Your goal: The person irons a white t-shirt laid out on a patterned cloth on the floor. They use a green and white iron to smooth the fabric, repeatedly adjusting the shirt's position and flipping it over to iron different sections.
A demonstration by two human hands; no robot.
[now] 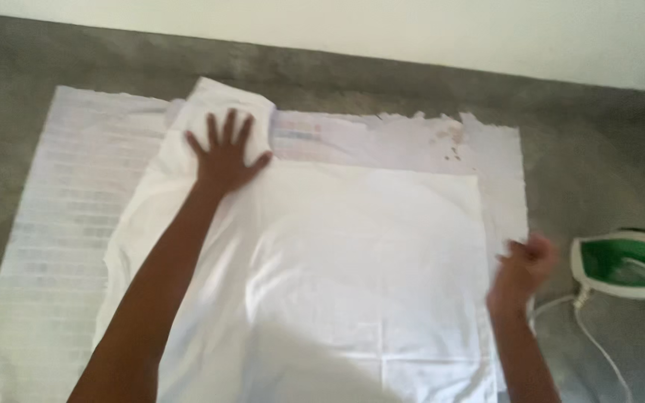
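While the left hand (224, 153) lies flat with fingers spread wide on the folded far-left corner of the white cloth (337, 276), the right hand (525, 267) is at the cloth's right edge, blurred, fingers curled in; looks like it pinches the hem but cannot tell for sure. Cloth is spread over a pale striped sheet (46, 224) on the grey floor (591, 149), covering most of its middle, far-left corner doubled over under the palm.

Risks, as a judgement: only one corner is pinned, so a pull from the right side could drag the whole cloth sideways and bunch new creases near the left forearm, where the fabric already ripples. The folded corner may spring open if the palm lifts. Sheet underneath has a ragged, stained far edge (449, 145); sliding the cloth up there could pick up marks.

Green and white iron (628, 263) sits on the floor just beside the right hand, its white cord (595, 343) looping near the wrist. An elbow or sleeve snag on that cord could tip the iron toward the cloth or arm; cannot tell if it is hot.
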